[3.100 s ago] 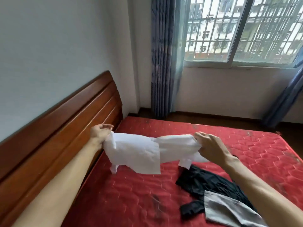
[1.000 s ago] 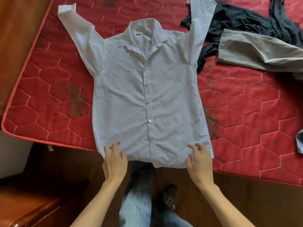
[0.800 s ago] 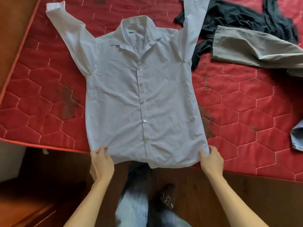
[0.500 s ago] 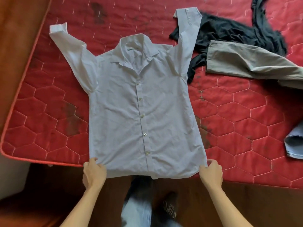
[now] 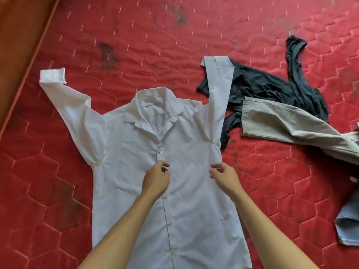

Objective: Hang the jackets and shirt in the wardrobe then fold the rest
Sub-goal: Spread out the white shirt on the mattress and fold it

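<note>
A white button-up shirt (image 5: 136, 171) lies flat and front up on the red quilted mattress (image 5: 155, 32), buttoned, collar away from me, both sleeves angled upward. Its right sleeve cuff overlaps a black garment (image 5: 262, 88). My left hand (image 5: 156, 179) hovers over the button placket at chest height with loosely curled fingers that hold nothing. My right hand (image 5: 225, 176) is over the shirt's right side edge below the armpit, fingers also loosely curled, with no fabric visibly gripped.
Grey-beige trousers (image 5: 291, 123) lie on top of the black garment to the right of the shirt. A piece of blue denim (image 5: 347, 226) shows at the right edge. The wooden bed frame (image 5: 19, 26) runs along the upper left.
Both hands let go of the shirt's bottom hem and moved up over its chest. The camera came closer, so the floor and my legs are out of view.
</note>
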`<state>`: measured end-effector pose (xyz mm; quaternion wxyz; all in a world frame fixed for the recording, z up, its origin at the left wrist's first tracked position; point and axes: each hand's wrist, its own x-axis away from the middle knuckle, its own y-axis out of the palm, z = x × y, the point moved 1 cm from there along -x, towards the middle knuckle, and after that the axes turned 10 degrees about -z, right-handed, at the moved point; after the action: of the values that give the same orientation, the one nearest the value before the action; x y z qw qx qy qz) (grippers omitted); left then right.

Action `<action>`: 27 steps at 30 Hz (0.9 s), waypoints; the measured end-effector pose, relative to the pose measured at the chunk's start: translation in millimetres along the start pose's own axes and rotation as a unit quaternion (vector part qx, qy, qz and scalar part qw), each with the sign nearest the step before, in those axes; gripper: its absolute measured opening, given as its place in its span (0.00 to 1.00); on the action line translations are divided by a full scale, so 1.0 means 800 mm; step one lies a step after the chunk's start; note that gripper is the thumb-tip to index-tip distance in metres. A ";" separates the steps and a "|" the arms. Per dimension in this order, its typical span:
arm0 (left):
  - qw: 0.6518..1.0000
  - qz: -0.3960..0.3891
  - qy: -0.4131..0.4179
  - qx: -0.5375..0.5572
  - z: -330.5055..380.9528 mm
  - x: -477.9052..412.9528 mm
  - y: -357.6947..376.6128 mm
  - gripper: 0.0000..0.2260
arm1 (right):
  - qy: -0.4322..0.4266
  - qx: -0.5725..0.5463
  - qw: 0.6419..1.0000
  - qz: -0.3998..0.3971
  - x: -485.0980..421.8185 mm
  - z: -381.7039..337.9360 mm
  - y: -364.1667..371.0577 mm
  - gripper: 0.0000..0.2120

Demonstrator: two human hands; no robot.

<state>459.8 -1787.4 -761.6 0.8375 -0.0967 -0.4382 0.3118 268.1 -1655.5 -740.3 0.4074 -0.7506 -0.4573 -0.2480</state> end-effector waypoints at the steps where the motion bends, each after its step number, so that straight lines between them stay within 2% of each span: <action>1: 1.000 -0.002 0.004 -0.011 0.008 -0.018 -0.005 0.10 | -0.006 -0.001 1.000 0.003 -0.016 -0.013 -0.004 0.08; 5: 0.999 0.007 0.013 -0.036 0.040 -0.082 -0.015 0.11 | -0.018 0.027 0.999 0.020 -0.080 -0.060 -0.028 0.12; 10: 0.997 0.006 0.076 -0.024 0.089 -0.146 0.016 0.11 | -0.023 0.040 0.994 0.102 -0.164 -0.096 -0.076 0.21; 13: 0.995 -0.016 0.098 0.027 0.114 -0.167 0.048 0.13 | -0.004 -0.018 0.998 0.062 -0.211 -0.104 -0.095 0.26; 16: 0.991 -0.052 0.119 0.037 0.124 -0.178 0.075 0.18 | -0.001 -0.137 0.990 -0.003 -0.241 -0.102 -0.101 0.28; 18: 0.991 -0.056 0.118 0.014 0.126 -0.180 0.085 0.21 | -0.022 -0.259 0.965 -0.044 -0.248 -0.107 -0.108 0.22; 21: 0.991 -0.069 0.115 -0.002 0.126 -0.174 0.093 0.24 | -0.037 -0.417 0.896 -0.150 -0.231 -0.123 -0.133 0.13; 24: 0.993 -0.073 0.089 -0.018 0.132 -0.177 0.098 0.25 | -0.019 -0.469 0.834 -0.290 -0.215 -0.133 -0.157 0.12; 27: 0.993 -0.064 0.084 -0.051 0.135 -0.182 0.103 0.26 | -0.035 -0.497 0.801 -0.332 -0.210 -0.141 -0.164 0.15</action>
<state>276.4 -1822.6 -830.8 0.8835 -0.1368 -0.3869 0.2260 74.0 -1798.9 -753.5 -0.1450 -0.6607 -0.5063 -0.5348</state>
